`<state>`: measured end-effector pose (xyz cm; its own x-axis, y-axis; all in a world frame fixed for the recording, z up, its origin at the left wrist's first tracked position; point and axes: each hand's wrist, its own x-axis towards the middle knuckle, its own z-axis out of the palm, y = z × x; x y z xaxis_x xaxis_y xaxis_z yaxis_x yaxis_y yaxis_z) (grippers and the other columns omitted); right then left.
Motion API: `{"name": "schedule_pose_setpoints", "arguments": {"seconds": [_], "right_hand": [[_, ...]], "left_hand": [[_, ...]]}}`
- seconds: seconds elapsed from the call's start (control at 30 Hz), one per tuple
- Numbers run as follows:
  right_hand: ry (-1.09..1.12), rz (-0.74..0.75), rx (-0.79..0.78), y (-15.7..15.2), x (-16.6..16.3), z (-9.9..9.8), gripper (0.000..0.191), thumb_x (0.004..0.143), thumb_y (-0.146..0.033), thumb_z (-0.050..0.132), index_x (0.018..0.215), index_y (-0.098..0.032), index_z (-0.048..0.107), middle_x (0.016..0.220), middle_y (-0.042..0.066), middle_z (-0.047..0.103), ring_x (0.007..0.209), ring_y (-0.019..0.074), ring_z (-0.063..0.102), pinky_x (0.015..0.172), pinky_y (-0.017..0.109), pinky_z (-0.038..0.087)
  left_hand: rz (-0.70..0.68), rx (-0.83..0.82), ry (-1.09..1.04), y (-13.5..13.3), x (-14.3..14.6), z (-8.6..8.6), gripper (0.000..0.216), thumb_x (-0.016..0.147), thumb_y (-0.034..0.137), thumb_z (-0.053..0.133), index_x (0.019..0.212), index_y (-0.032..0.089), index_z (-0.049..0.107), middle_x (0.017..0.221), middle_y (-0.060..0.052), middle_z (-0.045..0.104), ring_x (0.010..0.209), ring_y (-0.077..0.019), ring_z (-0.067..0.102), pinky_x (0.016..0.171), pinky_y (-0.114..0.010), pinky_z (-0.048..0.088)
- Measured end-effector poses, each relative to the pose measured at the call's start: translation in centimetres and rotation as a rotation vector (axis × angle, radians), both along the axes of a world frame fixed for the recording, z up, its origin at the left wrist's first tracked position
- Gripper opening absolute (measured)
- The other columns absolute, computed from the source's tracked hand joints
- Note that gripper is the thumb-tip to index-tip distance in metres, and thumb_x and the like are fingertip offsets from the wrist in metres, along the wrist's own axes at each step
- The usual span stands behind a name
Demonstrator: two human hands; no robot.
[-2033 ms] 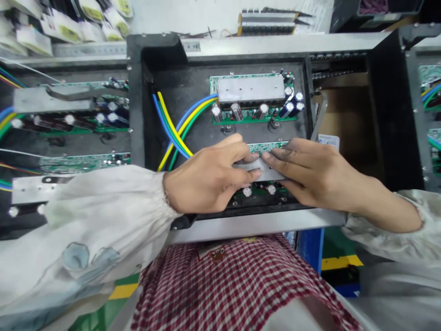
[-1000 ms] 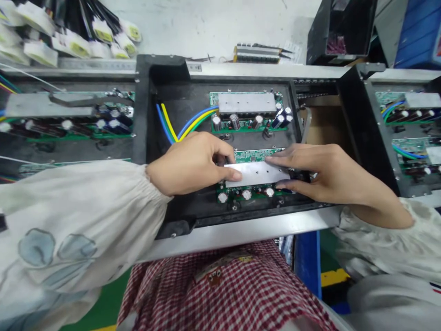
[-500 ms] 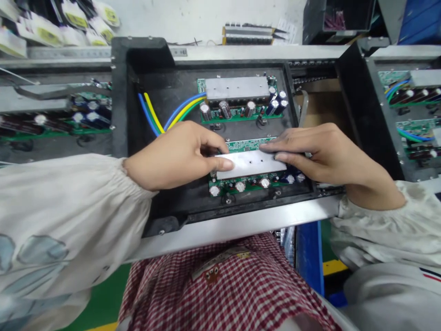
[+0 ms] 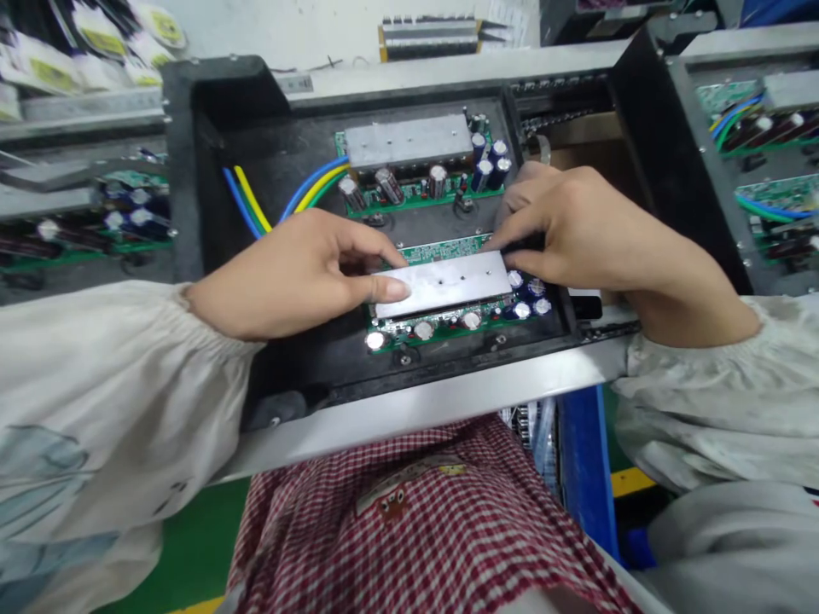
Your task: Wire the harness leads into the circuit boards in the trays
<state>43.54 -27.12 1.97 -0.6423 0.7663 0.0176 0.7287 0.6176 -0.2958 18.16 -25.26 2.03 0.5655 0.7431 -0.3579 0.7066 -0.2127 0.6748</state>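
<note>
While the left hand (image 4: 287,275) and right hand (image 4: 579,226) bend over it, a circuit board (image 4: 441,250) lies by the near edge of a black tray (image 4: 294,130)

Half closed, the left one spans the left end of the board's metal plate (image 4: 448,283), thumb on top; how firmly it holds cannot be told. The right one is at the plate's far right corner, thumb and forefinger slightly parted, any grip hidden. A second board (image 4: 415,196) lies nearer the tray's far edge. A silver rail (image 4: 448,402) lines the near edge; beyond the far edge is a pale worktop (image 4: 339,36).
</note>
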Motion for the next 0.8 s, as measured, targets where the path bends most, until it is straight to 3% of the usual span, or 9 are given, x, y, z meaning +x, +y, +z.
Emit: {"name": "schedule_pose_setpoints", "arguments": {"seconds": [0.23, 0.43, 0.57, 0.7, 0.8], "right_hand": [[-0.035, 0.000, -0.029, -0.1, -0.6, 0.2, 0.023, 0.071, -0.008, 0.051, 0.070, -0.022, 0.069, 0.070, 0.003, 0.063, 0.077, 0.0205, 0.054, 0.074, 0.034, 0.043], [-0.021, -0.007, 0.012, 0.1, -0.7, -0.7, 0.020, 0.071, -0.012, 0.052, 0.071, -0.021, 0.070, 0.068, 0.005, 0.061, 0.077, 0.0215, 0.055, 0.069, 0.034, 0.045], [-0.017, 0.026, 0.031, -0.2, -0.1, 0.2, 0.025, 0.076, -0.013, 0.049, 0.083, -0.022, 0.072, 0.073, 0.005, 0.063, 0.080, 0.0223, 0.058, 0.073, 0.035, 0.047], [0.041, 0.096, -0.025, -1.4, -0.1, 2.1, 0.028, 0.082, -0.021, 0.054, 0.107, -0.023, 0.066, 0.100, 0.006, 0.066, 0.090, 0.0210, 0.060, 0.078, 0.033, 0.049], [0.016, 0.187, -0.002, -2.1, -0.6, 2.1, 0.029, 0.078, -0.023, 0.058, 0.106, -0.022, 0.064, 0.095, 0.004, 0.066, 0.085, 0.0207, 0.062, 0.076, 0.032, 0.050]], "left_hand": [[0.010, -0.030, -0.027, 0.0, 0.0, -0.1, 0.036, 0.066, 0.051, 0.065, 0.089, 0.025, 0.074, 0.091, 0.002, 0.070, 0.094, -0.0211, 0.062, 0.089, -0.033, 0.050], [-0.095, -0.017, -0.013, 0.5, -0.1, -0.2, 0.038, 0.068, 0.055, 0.062, 0.086, 0.023, 0.075, 0.090, 0.000, 0.070, 0.101, -0.0223, 0.060, 0.093, -0.035, 0.047], [-0.127, -0.025, -0.023, 0.7, -0.1, -0.1, 0.037, 0.070, 0.053, 0.062, 0.088, 0.023, 0.075, 0.089, -0.001, 0.070, 0.100, -0.0220, 0.060, 0.093, -0.035, 0.047], [-0.123, -0.030, -0.017, 0.7, -0.1, -0.1, 0.037, 0.070, 0.053, 0.062, 0.087, 0.022, 0.075, 0.088, -0.001, 0.070, 0.098, -0.0214, 0.060, 0.091, -0.034, 0.048], [-0.116, -0.033, -0.016, 0.6, -0.1, -0.2, 0.038, 0.070, 0.052, 0.062, 0.085, 0.020, 0.075, 0.089, -0.002, 0.070, 0.094, -0.0204, 0.060, 0.090, -0.034, 0.048]]}}
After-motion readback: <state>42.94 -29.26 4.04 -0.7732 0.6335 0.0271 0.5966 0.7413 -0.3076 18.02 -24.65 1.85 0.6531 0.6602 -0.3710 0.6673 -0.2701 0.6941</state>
